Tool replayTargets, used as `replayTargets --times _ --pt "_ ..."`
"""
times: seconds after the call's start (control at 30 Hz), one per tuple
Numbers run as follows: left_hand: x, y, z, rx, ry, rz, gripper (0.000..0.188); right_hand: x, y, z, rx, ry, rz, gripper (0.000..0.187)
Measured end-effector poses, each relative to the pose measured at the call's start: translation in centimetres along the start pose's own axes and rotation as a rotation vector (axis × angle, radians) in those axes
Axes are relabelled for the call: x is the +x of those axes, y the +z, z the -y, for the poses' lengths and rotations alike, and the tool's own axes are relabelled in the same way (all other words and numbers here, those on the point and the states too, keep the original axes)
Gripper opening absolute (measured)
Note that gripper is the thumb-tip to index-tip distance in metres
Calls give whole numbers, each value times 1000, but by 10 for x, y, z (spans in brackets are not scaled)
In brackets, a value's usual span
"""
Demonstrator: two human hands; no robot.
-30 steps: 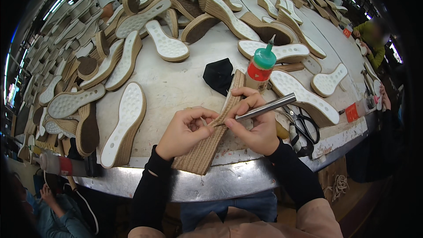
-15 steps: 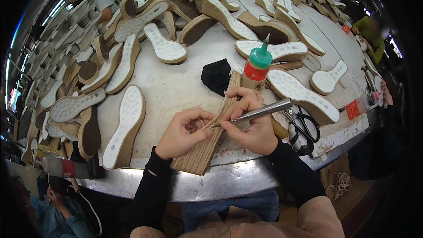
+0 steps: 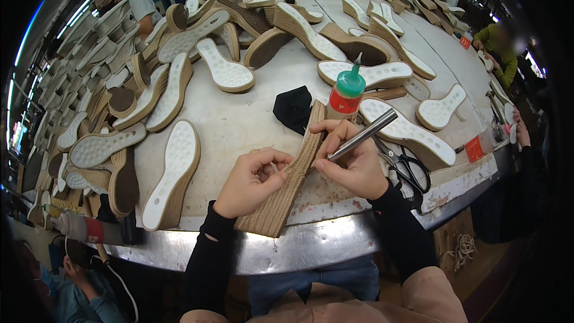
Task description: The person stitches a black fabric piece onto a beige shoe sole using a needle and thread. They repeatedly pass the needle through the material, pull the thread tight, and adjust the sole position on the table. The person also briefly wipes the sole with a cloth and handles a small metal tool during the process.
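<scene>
A braided wedge sole (image 3: 280, 204) slants between the person's two hands, its thick heel end pointing down toward the body, its thinner end reaching up past the fingers. The left hand (image 3: 250, 184) pinches the sole's left edge, thumb and bent fingers drawn close together there. The right hand (image 3: 351, 164) has a slim metal tool (image 3: 366, 133) nipped between thumb and fingers, and a fingertip meets the sole's upper stretch — whether the tool's lower tip touches the braid, I can't tell from here.

Just beyond the right hand's fingers stands a squeeze bottle (image 3: 347, 88) with a green cap and red label; a crumpled black cloth (image 3: 292, 111) lies to the left of that, past the sole's thin end. Scissors (image 3: 414, 174) with black handles rest close by the right hand, on its outer side. Left of the left hand lies a white-topped sole (image 3: 172, 173) — and farther off, beyond both hands, a jumble of soles (image 3: 224, 66) spreads across the pale table (image 3: 239, 118).
</scene>
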State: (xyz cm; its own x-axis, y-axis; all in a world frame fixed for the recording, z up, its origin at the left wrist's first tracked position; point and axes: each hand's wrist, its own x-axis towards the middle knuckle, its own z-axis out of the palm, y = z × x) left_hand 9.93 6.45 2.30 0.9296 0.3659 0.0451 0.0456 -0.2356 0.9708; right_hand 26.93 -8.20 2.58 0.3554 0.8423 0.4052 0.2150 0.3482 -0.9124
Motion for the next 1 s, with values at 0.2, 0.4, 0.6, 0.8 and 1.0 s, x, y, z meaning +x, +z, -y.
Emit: replayTargets --times 0.2,0.4,0.6,0.8,1.0 --pt "1 -1 2 90 98 8 35 1 -7 6 -195 -89 112 24" --pt "0 -1 5 18 72 -26 34 0 -1 2 -133 -109 49 21" --pt "-4 -10 -5 94 -46 51 36 -1 2 -2 102 -75 -38 19" --pt "8 0 -15 181 60 50 56 -4 7 -1 -188 -229 40 21" --pt "7 6 -6 8 30 54 56 -8 8 0 -197 -218 39 19"
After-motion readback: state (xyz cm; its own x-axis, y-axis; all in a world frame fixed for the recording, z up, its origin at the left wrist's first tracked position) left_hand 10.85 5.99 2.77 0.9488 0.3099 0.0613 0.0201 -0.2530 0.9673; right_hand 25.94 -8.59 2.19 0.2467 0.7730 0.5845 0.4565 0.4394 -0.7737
